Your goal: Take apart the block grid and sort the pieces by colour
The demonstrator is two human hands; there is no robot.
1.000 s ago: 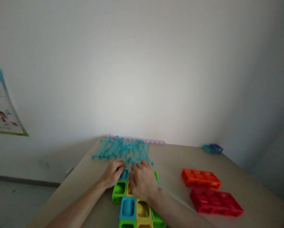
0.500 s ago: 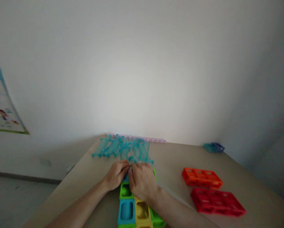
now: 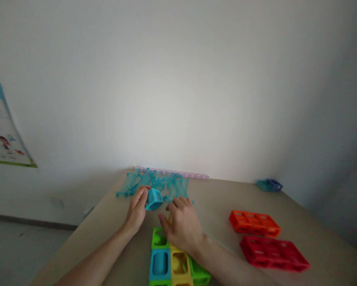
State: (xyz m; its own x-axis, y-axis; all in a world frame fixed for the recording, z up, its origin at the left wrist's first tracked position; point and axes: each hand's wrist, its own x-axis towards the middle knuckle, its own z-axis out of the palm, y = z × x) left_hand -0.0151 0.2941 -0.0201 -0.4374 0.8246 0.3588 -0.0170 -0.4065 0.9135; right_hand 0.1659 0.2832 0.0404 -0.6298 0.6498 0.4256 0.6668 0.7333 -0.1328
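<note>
Off to the left and raised above the table, my left hand (image 3: 137,207) is closed round a light-blue hollow toy block (image 3: 154,199). Its open-framed side faces right. My right hand (image 3: 183,224) is bent over the far end of the joined blocks, thumb on the left, with a bit of a yellow block (image 3: 170,218) showing between thumb and fingers. The hand hides most of that end. Nearer to me the joined set shows a green block (image 3: 159,237), a blue block (image 3: 160,263), another yellow block (image 3: 180,263) and a green one (image 3: 200,274) at the right.
An orange three-cell block strip (image 3: 254,223) and a red one (image 3: 274,253) lie to the right. Crumpled teal netting (image 3: 154,180) lies at the back before a patterned purple strip (image 3: 178,173). A dark-blue piece (image 3: 274,184) sits at the back right.
The light-blue block has come away from the far end of the set. My left hand has lifted it up and left. My right hand stays at the set, its thumb shifted outward.
</note>
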